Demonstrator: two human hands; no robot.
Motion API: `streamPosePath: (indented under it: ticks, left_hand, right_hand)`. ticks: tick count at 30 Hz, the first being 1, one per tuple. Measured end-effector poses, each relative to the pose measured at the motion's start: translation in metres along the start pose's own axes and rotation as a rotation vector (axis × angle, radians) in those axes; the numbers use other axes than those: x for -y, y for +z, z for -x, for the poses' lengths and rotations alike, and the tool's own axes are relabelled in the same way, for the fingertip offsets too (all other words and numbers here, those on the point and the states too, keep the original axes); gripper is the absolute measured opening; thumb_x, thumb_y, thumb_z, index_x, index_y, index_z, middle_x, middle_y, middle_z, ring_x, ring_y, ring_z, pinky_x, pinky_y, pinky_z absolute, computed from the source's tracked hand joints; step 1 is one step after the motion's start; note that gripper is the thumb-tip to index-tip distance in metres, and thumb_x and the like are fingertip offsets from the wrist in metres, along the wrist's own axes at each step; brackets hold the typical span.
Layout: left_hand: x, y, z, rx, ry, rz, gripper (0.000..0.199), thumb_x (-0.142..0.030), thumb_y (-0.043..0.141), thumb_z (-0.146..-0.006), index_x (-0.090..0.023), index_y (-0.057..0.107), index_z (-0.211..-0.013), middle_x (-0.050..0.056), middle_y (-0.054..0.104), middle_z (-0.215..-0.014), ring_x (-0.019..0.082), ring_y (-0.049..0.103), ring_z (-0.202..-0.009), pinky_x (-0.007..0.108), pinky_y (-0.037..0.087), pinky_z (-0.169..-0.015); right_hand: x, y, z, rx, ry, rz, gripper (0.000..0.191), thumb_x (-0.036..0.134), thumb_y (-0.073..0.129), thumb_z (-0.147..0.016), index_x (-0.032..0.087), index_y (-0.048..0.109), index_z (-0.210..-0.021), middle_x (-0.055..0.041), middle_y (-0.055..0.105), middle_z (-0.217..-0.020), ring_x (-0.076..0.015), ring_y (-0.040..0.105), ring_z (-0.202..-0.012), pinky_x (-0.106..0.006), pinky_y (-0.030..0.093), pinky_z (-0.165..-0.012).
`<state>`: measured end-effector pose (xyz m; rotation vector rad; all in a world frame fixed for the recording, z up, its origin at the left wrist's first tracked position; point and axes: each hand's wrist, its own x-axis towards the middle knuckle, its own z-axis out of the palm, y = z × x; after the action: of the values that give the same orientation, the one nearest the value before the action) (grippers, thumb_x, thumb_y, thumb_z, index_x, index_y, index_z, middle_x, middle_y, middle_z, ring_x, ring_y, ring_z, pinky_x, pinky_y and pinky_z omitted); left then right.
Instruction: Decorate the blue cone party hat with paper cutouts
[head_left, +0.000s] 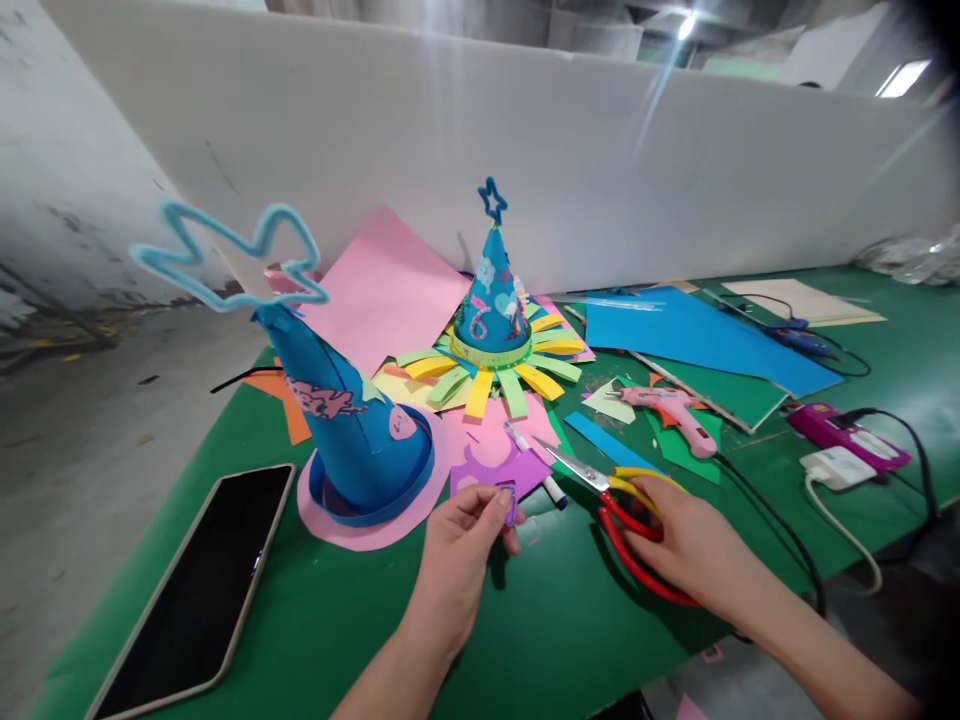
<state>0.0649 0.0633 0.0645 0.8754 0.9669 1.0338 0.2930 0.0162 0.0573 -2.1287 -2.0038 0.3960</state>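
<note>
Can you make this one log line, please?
left hand: pinches small purple piece | right hand: holds scissors | green table: pink glue gun, phone

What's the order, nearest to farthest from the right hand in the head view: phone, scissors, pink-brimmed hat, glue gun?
1. Scissors: held in the right hand.
2. Glue gun: just beyond that hand.
3. Pink-brimmed hat: to the left, past the left hand.
4. Phone: farthest left, beside the hat.

Green table point(540, 640), phone point(199, 590), blue hat point(356, 440), magenta power strip point(846, 437)
</note>
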Motion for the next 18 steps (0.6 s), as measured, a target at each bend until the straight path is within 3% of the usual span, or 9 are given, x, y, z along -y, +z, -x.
streamPosePath:
  ticks: [7,12,18]
  left_hand:
    - [-0.006,-0.002,-0.005,-0.114,0.06,0.085,0.017,-0.025,0.07,-0.066,-0.014,0.06,-0.073,0.0,0.063,-0.055,0.01,0.054,-0.048,0.022,0.043,-0.056]
    - [-0.008,-0.001,-0.005,-0.14,0.041,0.137,0.017,-0.022,0.07,-0.066,-0.015,0.055,-0.07,0.002,0.066,-0.06,0.012,0.059,-0.05,0.025,0.045,-0.06]
    - [-0.007,-0.001,-0.004,-0.139,-0.009,0.172,0.016,-0.027,0.067,-0.068,-0.014,0.059,-0.065,0.001,0.065,-0.057,0.014,0.062,-0.051,0.026,0.046,-0.061]
  right_hand:
    - [-0.006,0.006,-0.016,-0.169,-0.014,0.092,0.041,0.032,0.049,-0.078,0.01,0.055,-0.111,-0.0176,0.065,-0.106,-0.0308,0.063,-0.093,-0.04,0.051,-0.072]
    - [-0.018,-0.004,-0.024,-0.134,-0.03,0.275,0.038,0.036,0.052,-0.076,0.01,0.061,-0.103,-0.0165,0.069,-0.096,-0.0322,0.066,-0.082,-0.04,0.05,-0.064]
    - [-0.026,-0.01,-0.029,-0.093,-0.026,0.42,0.036,0.04,0.051,-0.077,0.015,0.062,-0.1,-0.0128,0.071,-0.087,-0.0303,0.067,-0.071,-0.033,0.043,-0.049]
